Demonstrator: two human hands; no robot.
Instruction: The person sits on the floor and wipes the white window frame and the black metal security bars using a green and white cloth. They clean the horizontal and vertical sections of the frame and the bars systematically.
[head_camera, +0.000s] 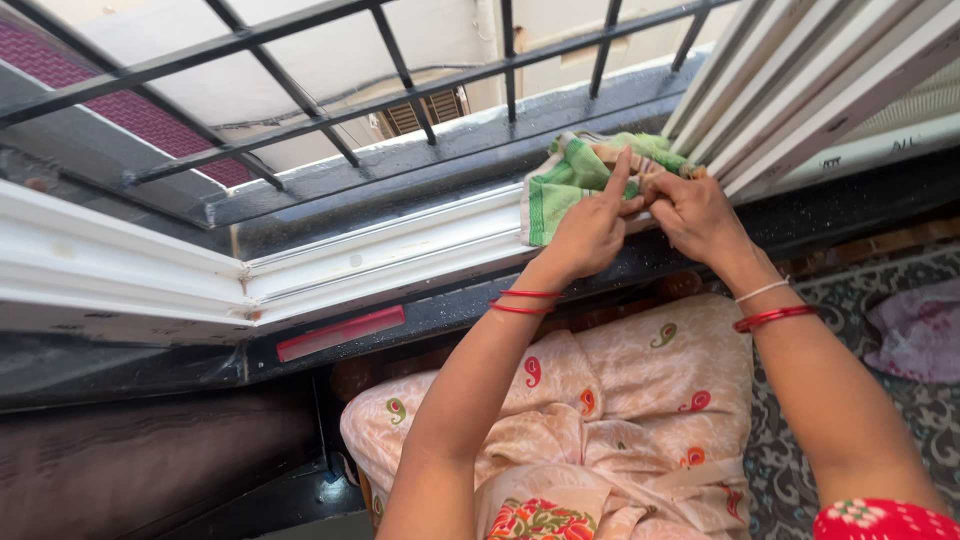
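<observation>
Head view, looking down along both forearms toward a window. Both hands meet at a green checked cloth (565, 180) bunched in the window's right corner, lying on the white track (380, 255) and partly on the dark sill (450, 150) beyond it. Left hand (590, 235) lies on the cloth's right part, index finger stretched up across it, the other fingers curled; whether they pinch the cloth cannot be told. Right hand (695, 215) presses in just beside, touching the left, fingertips closed on a bunched fold; its fingertips are largely hidden by the left hand and the cloth. The cloth's far end is tucked against the white sash (800, 100), so its full extent is unclear. Black bars (290, 85) cross the opening above the sill; wall and a vent beyond them are hazy. The track runs free to the left of the cloth as far as a frame joint; on the right the sash closes off the corner. A red strip (340, 333) sits on the dark ledge (130, 365) below the track. Below the arms, a peach patterned pillow (640, 400), partly covered by them; a purple cloth (920, 330) is cut off at the right edge. Elbows and lower frame are cropped.
</observation>
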